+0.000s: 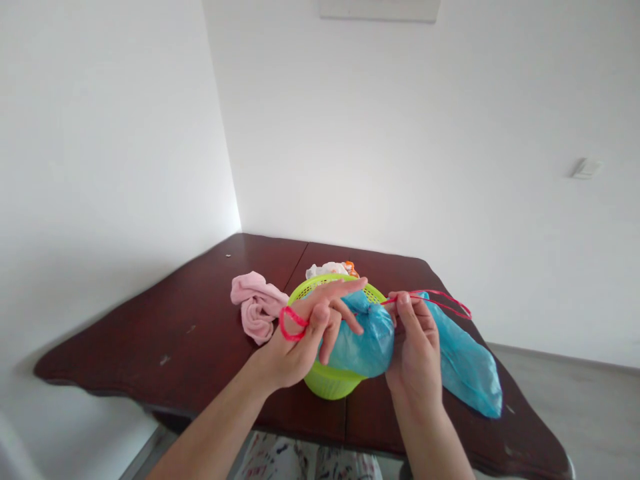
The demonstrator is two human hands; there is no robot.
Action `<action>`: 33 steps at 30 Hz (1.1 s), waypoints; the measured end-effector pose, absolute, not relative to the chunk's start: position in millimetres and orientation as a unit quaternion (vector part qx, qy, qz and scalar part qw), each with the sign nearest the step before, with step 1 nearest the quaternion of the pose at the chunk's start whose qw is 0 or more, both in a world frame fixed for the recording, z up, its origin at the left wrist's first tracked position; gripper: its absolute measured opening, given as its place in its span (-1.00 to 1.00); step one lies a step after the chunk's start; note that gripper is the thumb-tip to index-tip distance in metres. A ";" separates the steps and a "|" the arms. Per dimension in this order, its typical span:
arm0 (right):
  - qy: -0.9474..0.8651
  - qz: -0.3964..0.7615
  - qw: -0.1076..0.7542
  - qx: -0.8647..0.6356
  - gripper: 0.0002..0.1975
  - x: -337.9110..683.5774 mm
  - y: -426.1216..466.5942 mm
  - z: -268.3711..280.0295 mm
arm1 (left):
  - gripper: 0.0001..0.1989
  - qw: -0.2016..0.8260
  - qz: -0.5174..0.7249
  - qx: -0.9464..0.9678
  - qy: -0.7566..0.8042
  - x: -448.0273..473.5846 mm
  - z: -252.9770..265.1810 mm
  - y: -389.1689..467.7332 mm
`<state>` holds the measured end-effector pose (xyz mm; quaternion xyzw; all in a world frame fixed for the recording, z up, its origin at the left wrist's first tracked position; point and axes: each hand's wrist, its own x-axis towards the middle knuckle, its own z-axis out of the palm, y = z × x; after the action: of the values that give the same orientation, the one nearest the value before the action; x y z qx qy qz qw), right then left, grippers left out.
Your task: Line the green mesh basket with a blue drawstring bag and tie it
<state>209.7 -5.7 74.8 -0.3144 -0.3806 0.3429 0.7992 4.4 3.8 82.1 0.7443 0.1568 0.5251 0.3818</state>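
A lime-green plastic basket (pixel 331 387) stands on the dark table, with a blue plastic bag (pixel 364 347) bulging over its front rim. The bag's neck is gathered and twisted. My right hand (pixel 414 333) pinches a red drawstring (pixel 443 299) running from that neck, and the string's loop sticks out to the right. Above the basket, my left hand (pixel 315 327) has its fingers apart, the index finger stretched out to the right. A pinkish-red loop (pixel 293 325) hangs around the left hand near the base of the thumb. Where that loop leads is hidden.
A pink cloth (pixel 257 307) lies crumpled left of the basket. Behind it sits a white and orange plastic bag (pixel 333 269). Another blue plastic bag (pixel 467 367) lies along the right side of the dark wooden table (pixel 200 373). White walls rise behind and at the left.
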 end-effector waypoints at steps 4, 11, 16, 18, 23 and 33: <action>-0.371 0.319 0.816 -0.308 -0.56 206.1 -13.7 65.3 | -0.45 0.315 0.481 0.776 0.258 -0.1 92.4 2.8; -0.494 0.312 0.716 -0.382 -0.59 213.7 -39.9 66.9 | -0.69 0.143 0.295 0.888 0.321 11.7 92.8 13.4; -0.650 0.197 0.540 -0.498 -0.52 224.7 -57.3 65.8 | -0.66 0.114 0.328 0.881 0.322 19.4 77.8 20.1; -0.678 0.151 0.473 -0.543 -0.51 226.1 -59.9 61.8 | -0.64 0.114 0.345 0.882 0.301 18.5 73.6 20.1; -0.726 0.045 0.307 -0.613 -0.68 227.6 -55.5 50.2 | -0.69 0.118 0.346 0.887 0.280 5.6 64.5 17.7; -0.761 -0.038 0.412 -0.501 -0.57 251.3 -25.1 77.8 | -0.55 0.068 0.582 0.733 0.347 -87.0 -29.8 33.2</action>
<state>251.3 -25.1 77.8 -0.5007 -0.7606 -0.0377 0.4115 -87.0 33.2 -29.8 0.7328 0.3466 0.5816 0.0683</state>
